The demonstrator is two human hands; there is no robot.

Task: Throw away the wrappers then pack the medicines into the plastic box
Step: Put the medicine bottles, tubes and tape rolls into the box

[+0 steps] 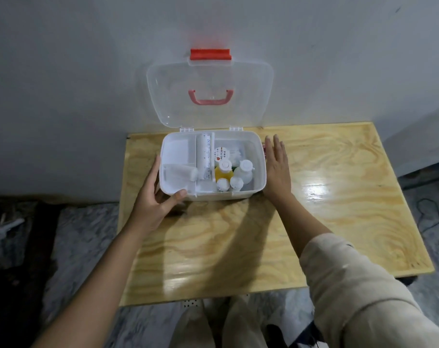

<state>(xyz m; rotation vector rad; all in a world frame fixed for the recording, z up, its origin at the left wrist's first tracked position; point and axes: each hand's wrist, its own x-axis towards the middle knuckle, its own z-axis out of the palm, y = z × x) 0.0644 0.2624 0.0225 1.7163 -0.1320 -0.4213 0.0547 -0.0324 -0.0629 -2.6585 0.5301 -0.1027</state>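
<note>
Wooden table (339, 197) against the wall, bare of wrappers as far as I can see, so I judge the throwing-away step finished and the packing nearly so. Plastic box (260, 177) sits at the far middle of the table, its clear lid (248, 96) swung up and leaning back toward the wall, red latch (210, 54) at top. Inside: a divided tray on the left holding a white roll (182, 172) and a long tube (205, 156); the right section holds the medicines, a yellow bottle (224, 172) among several white-capped bottles (244, 172) (labels too small to read). My left hand (153, 204) cups the box's near-left corner, thumb against the front wall, fingers spread around the side. My right hand (276, 169) lies flat and open along the right wall, holding nothing. Next move, I judge: steady the base, reach back for the lid, bring it down squarely and press the latch.
</note>
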